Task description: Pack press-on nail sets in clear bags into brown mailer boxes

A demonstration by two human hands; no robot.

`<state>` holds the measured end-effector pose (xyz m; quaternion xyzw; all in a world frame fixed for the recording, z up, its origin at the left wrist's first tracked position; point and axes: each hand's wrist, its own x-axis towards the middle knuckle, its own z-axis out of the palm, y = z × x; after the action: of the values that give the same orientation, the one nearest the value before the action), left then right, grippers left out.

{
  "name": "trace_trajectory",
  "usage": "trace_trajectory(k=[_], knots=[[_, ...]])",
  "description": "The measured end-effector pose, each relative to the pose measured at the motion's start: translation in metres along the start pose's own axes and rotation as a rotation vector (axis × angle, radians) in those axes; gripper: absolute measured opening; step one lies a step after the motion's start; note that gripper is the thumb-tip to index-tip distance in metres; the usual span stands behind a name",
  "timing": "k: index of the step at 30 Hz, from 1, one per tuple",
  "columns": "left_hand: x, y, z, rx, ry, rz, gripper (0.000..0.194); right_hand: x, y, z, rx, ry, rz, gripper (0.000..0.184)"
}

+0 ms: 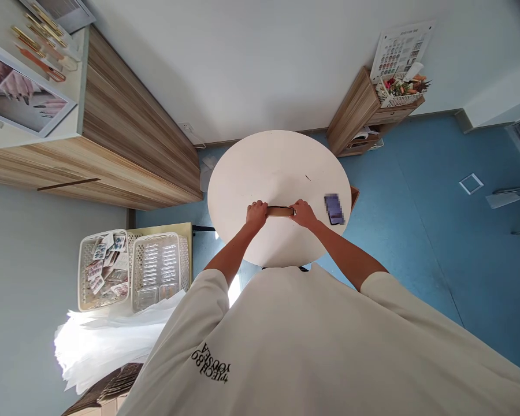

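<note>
A round white table (277, 167) stands in front of me. Over its near part I hold a thin, flat brown piece (280, 211), seen edge-on, that looks like cardboard. My left hand (256, 214) is closed on its left end and my right hand (303, 212) is closed on its right end. A phone (334, 208) lies on the table just right of my right hand.
A long wooden cabinet (125, 150) runs along the left. Two white plastic baskets (132, 268) with small packets sit at the lower left beside a pile of white fabric (104, 341). A small wooden cabinet (364, 115) with a basket stands behind the table. The floor is blue (437, 231).
</note>
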<state>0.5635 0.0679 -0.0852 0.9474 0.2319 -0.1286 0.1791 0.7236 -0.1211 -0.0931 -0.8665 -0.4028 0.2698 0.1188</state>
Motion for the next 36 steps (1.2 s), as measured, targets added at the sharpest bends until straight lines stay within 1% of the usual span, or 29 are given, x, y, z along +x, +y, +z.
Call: trace_trajectory(k=[4,7,11,15,18,22,29,33,36], knots=[[0.003,0.003,-0.002,-0.030,-0.018,0.011,0.031,0.002,-0.001,0.003,0.078,-0.040,0.061,0.039],[0.004,0.003,-0.003,-0.026,-0.031,0.023,0.030,0.003,-0.003,0.004,0.091,-0.032,0.080,0.040],[0.002,-0.002,-0.001,-0.026,-0.026,0.060,0.028,0.000,-0.005,0.004,0.135,-0.022,0.074,0.043],[0.000,-0.011,0.003,-0.027,-0.012,0.127,0.032,-0.004,-0.004,0.001,0.171,-0.033,0.038,0.046],[0.002,-0.016,0.003,-0.039,-0.023,0.171,0.031,-0.005,-0.002,0.000,0.141,-0.036,0.008,0.045],[0.006,-0.022,-0.001,-0.079,-0.051,0.189,0.031,-0.005,0.002,0.002,0.114,-0.035,-0.014,0.039],[0.005,-0.032,-0.006,-0.312,-0.084,0.121,0.038,-0.007,0.007,0.007,0.105,-0.030,-0.050,0.043],[0.001,-0.031,-0.008,-0.290,-0.067,0.133,0.044,-0.005,0.008,0.008,0.061,-0.031,-0.067,0.049],[-0.001,-0.031,-0.006,-0.223,-0.062,0.156,0.043,-0.006,0.009,0.010,-0.005,-0.016,-0.095,0.052]])
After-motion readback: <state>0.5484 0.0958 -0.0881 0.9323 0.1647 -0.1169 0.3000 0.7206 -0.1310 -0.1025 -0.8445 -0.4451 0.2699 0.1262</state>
